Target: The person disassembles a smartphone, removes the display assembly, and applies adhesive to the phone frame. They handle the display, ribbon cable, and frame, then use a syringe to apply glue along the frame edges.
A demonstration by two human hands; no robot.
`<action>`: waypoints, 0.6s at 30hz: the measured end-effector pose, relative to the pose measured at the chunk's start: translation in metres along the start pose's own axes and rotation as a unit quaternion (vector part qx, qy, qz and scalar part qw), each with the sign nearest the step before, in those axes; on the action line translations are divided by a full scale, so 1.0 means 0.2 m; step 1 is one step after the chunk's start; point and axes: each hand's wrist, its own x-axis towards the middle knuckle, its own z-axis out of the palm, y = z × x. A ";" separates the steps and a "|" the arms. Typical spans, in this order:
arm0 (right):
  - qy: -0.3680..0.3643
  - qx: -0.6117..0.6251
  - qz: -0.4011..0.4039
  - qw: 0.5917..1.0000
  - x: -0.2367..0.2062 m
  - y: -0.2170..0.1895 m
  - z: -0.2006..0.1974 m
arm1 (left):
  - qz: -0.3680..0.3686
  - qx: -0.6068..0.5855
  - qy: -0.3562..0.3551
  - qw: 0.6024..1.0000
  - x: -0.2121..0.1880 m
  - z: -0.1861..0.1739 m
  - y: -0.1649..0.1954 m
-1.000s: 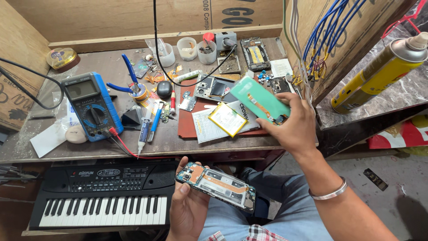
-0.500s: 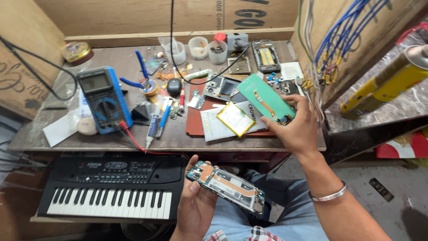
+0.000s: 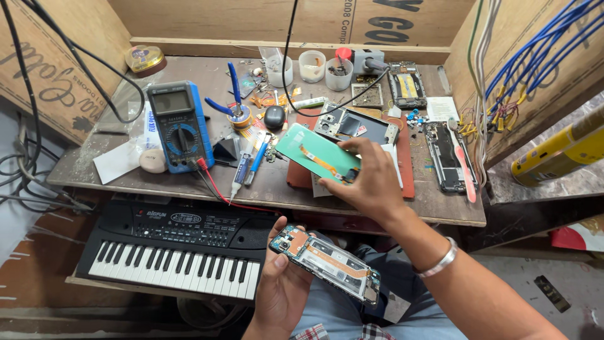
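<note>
Both forearms are bare, with no sleeves showing anywhere along them. On the right wrist sits a plain silver metal bangle [image 3: 438, 258], smooth and rounded, worn loose just above the right hand [image 3: 371, 186]. The left hand [image 3: 283, 286] carries no ring or band that I can see. Over the lap are blue-grey trousers [image 3: 390, 296], probably denim. A strip of red, white and dark checked cloth [image 3: 343, 332] peeks in at the bottom edge.

A blue multimeter's grey rectangular display [image 3: 172, 101] is lying blank at bench left; a white labelled paper packet [image 3: 153, 118], possibly a sachet, is sitting beside it.
</note>
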 end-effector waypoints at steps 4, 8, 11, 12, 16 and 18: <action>-0.011 -0.013 -0.003 1.000 0.07 -0.06 0.12 | 0.009 -0.009 -0.003 1.000 -0.01 -0.02 0.05; -0.010 -0.049 0.014 0.999 0.19 -0.07 0.22 | 0.018 -0.002 0.002 1.000 -0.02 -0.03 0.07; 0.015 -0.076 -0.007 0.997 0.29 -0.06 0.30 | 0.015 0.003 0.008 1.000 -0.03 -0.04 0.08; 0.013 -0.086 -0.002 0.996 0.32 -0.05 0.32 | 0.015 0.005 0.009 1.000 -0.03 -0.04 0.08; -0.010 -0.102 0.022 0.995 0.38 -0.06 0.41 | 0.016 0.008 0.012 1.000 -0.03 -0.06 0.08; -0.024 -0.108 0.035 0.993 0.40 -0.07 0.44 | 0.017 0.014 0.019 1.000 -0.03 -0.07 0.08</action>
